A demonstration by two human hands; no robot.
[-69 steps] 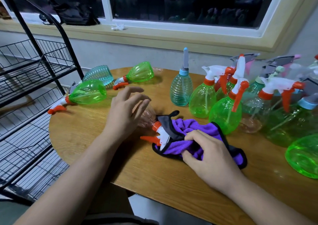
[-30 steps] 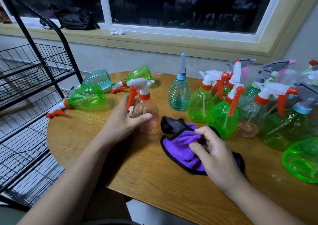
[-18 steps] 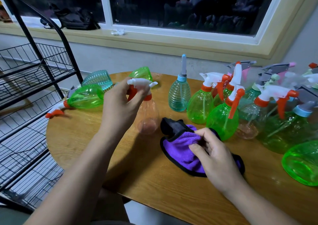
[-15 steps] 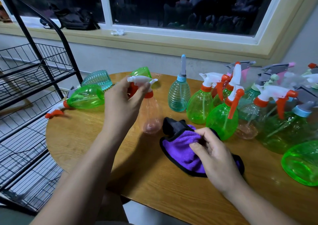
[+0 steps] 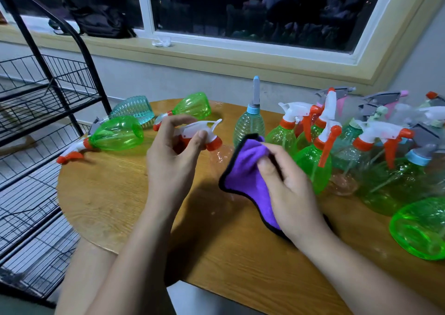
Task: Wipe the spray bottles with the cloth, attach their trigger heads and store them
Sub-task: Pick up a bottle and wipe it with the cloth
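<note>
**Bottle and cloth held above the desk**

The left hand [image 5: 173,153] grasps the white trigger head [image 5: 192,130] of a clear bottle [image 5: 220,156], thumb curled over the top and fingers wrapped behind. The bottle hangs tilted, its base hidden behind the cloth. The right hand [image 5: 289,189] pinches a purple cloth [image 5: 243,172], thumb on the near face, and holds it up against the bottle's right side. The cloth's lower corner trails down under the right wrist.

Left of the left hand, two green bottles [image 5: 115,134] and a teal one [image 5: 134,109] lie on their sides on the desk [image 5: 115,199]. Past the right hand, a crowd of bottles [image 5: 313,168] stands upright with heads fitted. One more green bottle [image 5: 419,228] lies far to its right. A black wire rack [image 5: 36,122] stands off the left hand's side.
</note>
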